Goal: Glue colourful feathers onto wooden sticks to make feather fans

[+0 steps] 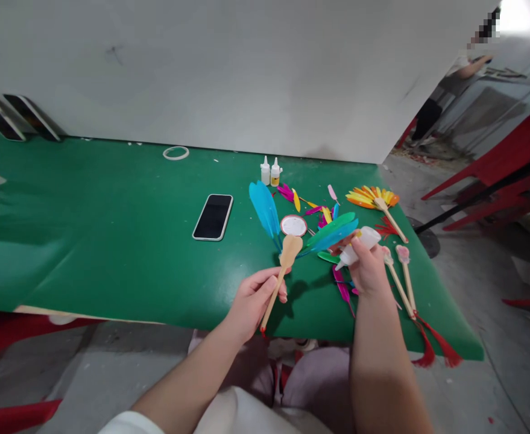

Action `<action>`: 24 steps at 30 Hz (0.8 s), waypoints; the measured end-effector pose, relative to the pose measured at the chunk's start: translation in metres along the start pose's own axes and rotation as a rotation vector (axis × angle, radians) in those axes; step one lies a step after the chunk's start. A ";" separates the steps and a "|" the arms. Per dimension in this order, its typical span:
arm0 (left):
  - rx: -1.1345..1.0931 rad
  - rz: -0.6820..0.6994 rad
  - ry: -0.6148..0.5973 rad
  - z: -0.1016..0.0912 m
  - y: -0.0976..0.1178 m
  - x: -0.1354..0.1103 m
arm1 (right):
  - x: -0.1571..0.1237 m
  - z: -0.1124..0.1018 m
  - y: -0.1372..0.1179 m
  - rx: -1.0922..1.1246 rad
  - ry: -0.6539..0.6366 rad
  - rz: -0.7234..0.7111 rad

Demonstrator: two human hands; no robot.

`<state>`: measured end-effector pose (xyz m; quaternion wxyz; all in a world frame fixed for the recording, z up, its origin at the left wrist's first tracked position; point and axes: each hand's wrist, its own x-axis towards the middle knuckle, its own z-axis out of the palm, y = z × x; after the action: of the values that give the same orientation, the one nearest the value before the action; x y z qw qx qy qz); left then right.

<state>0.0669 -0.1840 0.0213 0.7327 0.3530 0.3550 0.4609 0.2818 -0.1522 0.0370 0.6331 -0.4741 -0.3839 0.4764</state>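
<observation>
My left hand (pixel 256 299) is closed round the stick of a wooden fan handle (pixel 290 247) and holds it tilted above the table's front edge. Blue feathers (pixel 265 205) stick out at the handle's upper left. To its right, green and blue feathers (pixel 334 231) fan out towards my other hand. My right hand (pixel 368 265) grips a white glue bottle (pixel 368 239), its nozzle pointing down and left. Under that hand lie a magenta feather (pixel 342 286) and other loose feathers. Two more wooden handles (pixel 407 280) with red tassels (pixel 445 349) rest at the right.
On the green table (pixel 111 241) lie a phone (pixel 213 217), a white ring (pixel 176 153) and a round white disc (pixel 293 226). Two small bottles (pixel 271 173) stand near the wall. A yellow-orange feather fan (pixel 375 199) lies right. Red chairs (pixel 509 163) and a person (pixel 459 72) are beyond.
</observation>
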 end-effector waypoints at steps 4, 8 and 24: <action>-0.019 -0.005 -0.002 -0.004 -0.002 0.002 | 0.000 0.000 0.002 0.055 0.005 -0.016; -0.017 -0.016 0.011 -0.008 -0.006 0.004 | 0.001 0.000 0.003 0.054 -0.006 -0.027; -0.255 -0.070 0.003 -0.010 -0.010 0.007 | 0.003 -0.003 0.008 0.047 -0.050 -0.071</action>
<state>0.0653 -0.1788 0.0066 0.7867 0.2437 0.3067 0.4771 0.2838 -0.1497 0.0286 0.6510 -0.4330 -0.4049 0.4741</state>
